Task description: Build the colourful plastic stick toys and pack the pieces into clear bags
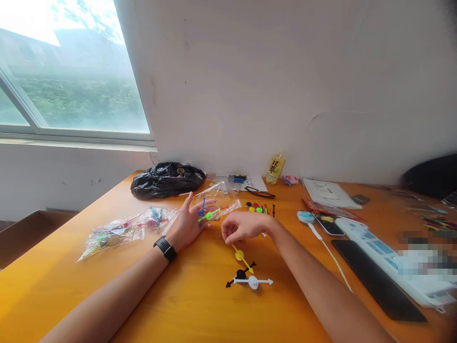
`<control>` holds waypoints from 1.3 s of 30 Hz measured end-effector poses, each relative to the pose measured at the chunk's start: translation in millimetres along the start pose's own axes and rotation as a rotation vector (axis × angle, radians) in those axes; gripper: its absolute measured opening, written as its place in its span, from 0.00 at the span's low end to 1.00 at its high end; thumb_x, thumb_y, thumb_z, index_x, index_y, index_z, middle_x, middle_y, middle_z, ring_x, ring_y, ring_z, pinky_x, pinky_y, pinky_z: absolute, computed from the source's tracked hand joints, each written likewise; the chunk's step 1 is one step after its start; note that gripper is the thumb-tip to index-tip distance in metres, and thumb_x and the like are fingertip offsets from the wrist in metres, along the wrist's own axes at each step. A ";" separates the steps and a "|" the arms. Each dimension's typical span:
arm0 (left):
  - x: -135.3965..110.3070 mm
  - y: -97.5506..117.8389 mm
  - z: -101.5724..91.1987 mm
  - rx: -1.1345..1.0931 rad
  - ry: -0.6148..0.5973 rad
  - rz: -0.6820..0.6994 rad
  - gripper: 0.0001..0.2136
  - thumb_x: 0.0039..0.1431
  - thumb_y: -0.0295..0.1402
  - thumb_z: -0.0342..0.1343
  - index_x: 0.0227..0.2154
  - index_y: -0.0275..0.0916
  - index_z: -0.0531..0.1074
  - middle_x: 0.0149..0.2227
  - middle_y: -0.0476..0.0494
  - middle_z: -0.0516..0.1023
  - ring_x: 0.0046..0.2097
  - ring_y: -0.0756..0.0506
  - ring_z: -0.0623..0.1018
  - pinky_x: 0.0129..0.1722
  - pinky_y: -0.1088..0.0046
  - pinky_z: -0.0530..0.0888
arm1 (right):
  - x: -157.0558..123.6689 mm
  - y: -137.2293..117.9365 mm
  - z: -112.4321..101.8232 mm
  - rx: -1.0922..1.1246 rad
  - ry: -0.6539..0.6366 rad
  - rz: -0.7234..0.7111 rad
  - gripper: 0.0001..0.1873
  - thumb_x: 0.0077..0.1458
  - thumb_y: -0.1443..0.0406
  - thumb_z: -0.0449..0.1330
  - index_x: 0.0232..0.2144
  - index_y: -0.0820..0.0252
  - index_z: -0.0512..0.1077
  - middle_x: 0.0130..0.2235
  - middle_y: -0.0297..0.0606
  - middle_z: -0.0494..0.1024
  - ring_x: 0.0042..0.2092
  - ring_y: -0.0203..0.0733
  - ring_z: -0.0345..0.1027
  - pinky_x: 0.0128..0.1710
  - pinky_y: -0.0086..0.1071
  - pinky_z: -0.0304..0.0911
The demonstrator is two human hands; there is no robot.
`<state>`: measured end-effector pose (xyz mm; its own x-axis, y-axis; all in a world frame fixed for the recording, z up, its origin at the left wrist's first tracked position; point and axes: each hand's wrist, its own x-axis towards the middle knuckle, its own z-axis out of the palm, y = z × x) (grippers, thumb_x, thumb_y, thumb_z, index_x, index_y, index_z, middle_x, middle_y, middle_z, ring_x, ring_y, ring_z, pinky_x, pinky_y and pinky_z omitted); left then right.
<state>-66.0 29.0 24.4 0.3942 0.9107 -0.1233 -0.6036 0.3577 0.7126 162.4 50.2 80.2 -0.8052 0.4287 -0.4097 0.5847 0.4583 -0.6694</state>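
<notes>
My left hand (188, 223), with a black watch on its wrist, lies palm up on the orange table (185, 305). Its fingers are spread and a bunch of small coloured plastic arrow pieces (209, 213) rests on them. My right hand (240, 226) hovers just to the right with fingers curled down in a pinch on the end of a yellow arrow piece (242, 256). Below that piece lie a black arrow piece (241, 275) and a white one (253, 282), overlapping on the table.
Clear plastic bags (119, 232) of coloured pieces lie left of my hands, another bag (219, 196) behind them. A black bag (166, 180), drink pouch (275, 169), glasses (259, 192), more small pieces (257, 207), papers (328, 192), a power strip (383, 255) and a phone (374, 278) fill the back and right.
</notes>
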 end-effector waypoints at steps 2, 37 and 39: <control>0.0 -0.1 0.4 -0.014 0.000 0.001 0.32 0.68 0.58 0.48 0.56 0.35 0.75 0.46 0.31 0.82 0.40 0.37 0.84 0.28 0.70 0.76 | -11.1 -3.5 -7.6 0.153 0.079 -0.106 0.10 0.57 0.59 0.64 0.35 0.60 0.74 0.30 0.33 0.78 0.30 0.35 0.72 0.32 0.27 0.67; -4.3 -2.7 8.0 -0.015 -0.067 -0.030 0.34 0.68 0.60 0.47 0.58 0.34 0.73 0.48 0.29 0.81 0.42 0.36 0.83 0.30 0.69 0.75 | -20.1 -37.2 -8.9 0.271 0.818 -0.150 0.14 0.56 0.55 0.65 0.35 0.61 0.79 0.39 0.43 0.83 0.30 0.37 0.70 0.21 0.25 0.59; -4.5 -3.1 7.6 -0.012 -0.081 -0.033 0.34 0.67 0.60 0.48 0.59 0.34 0.73 0.49 0.29 0.81 0.42 0.36 0.83 0.30 0.69 0.75 | -19.6 -39.8 -7.0 0.258 0.742 -0.158 0.15 0.58 0.56 0.64 0.40 0.61 0.81 0.40 0.41 0.83 0.29 0.35 0.69 0.22 0.25 0.59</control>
<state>-60.6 22.3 28.1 0.4680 0.8792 -0.0899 -0.5975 0.3897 0.7008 155.6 29.1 119.2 -0.5473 0.8215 0.1600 0.3550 0.4010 -0.8445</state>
